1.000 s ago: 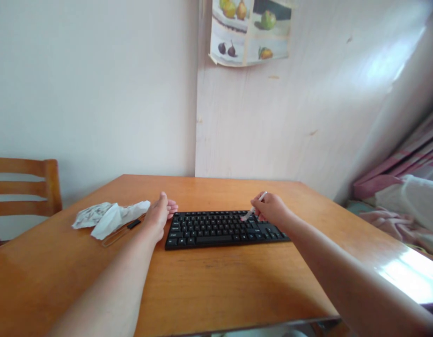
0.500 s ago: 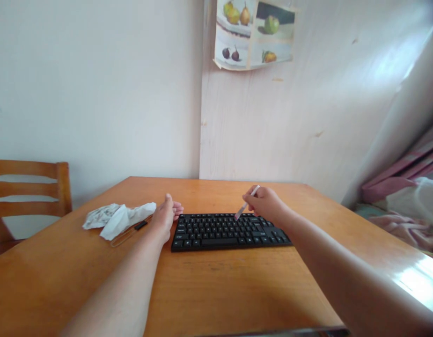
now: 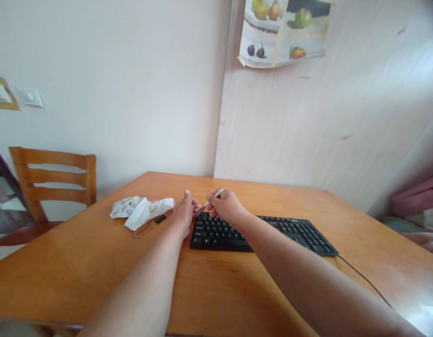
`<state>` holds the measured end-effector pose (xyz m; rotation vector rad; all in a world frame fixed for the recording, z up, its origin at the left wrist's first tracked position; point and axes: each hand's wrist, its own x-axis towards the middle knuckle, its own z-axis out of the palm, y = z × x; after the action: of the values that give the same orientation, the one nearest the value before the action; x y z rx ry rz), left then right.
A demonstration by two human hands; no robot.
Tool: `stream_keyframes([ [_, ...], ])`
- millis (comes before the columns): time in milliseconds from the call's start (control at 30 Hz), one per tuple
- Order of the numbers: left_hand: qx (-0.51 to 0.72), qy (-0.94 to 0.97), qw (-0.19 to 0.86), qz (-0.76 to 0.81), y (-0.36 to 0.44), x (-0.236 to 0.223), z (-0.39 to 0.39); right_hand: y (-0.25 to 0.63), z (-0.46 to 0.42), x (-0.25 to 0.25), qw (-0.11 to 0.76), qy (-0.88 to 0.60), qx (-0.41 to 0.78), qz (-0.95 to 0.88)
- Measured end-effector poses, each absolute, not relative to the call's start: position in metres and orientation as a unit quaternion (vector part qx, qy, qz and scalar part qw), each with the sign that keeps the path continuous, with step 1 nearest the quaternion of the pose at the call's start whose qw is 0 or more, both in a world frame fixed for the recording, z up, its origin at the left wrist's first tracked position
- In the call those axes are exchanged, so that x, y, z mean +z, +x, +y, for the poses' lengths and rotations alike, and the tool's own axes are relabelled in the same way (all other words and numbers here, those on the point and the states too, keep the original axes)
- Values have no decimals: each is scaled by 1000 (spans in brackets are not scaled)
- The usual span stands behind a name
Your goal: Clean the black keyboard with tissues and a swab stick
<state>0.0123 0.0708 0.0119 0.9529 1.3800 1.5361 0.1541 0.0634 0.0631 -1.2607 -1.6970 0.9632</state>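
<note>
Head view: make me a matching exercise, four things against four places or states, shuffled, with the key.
Things
1. Keyboard
2. White stick
3. Chair
4. Fruit pictures

Places or states
A. On the wall, higher than everything else listed
B. Black, lying flat on the table
C. Gripped in the right hand
D. Wooden with a slatted back, standing at the left of the table

Right pairs: 1-B, 2-C, 3-D, 4-A.
</note>
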Motion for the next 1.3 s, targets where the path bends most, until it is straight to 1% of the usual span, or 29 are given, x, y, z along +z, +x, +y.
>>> stream_keyframes([
  [133, 622, 371, 426, 542, 13, 11, 70, 166, 71, 55, 376, -522, 341, -685],
  [300, 621, 373, 419, 548, 12, 9, 72, 212, 75, 56, 367, -554, 288, -690],
  [800, 597, 384, 424, 562, -1, 4, 82, 335, 57, 72, 365, -649, 215, -632],
  [1000, 590, 389, 419, 570, -3, 6, 83, 374, 56, 71, 370, -676, 188, -609],
  [1133, 586, 382, 437, 566, -4, 9, 81, 396, 58, 69, 367, -696, 169, -594],
  [1300, 579, 393, 433, 568, -9, 1, 89, 423, 58, 67, 356, -722, 151, -574],
])
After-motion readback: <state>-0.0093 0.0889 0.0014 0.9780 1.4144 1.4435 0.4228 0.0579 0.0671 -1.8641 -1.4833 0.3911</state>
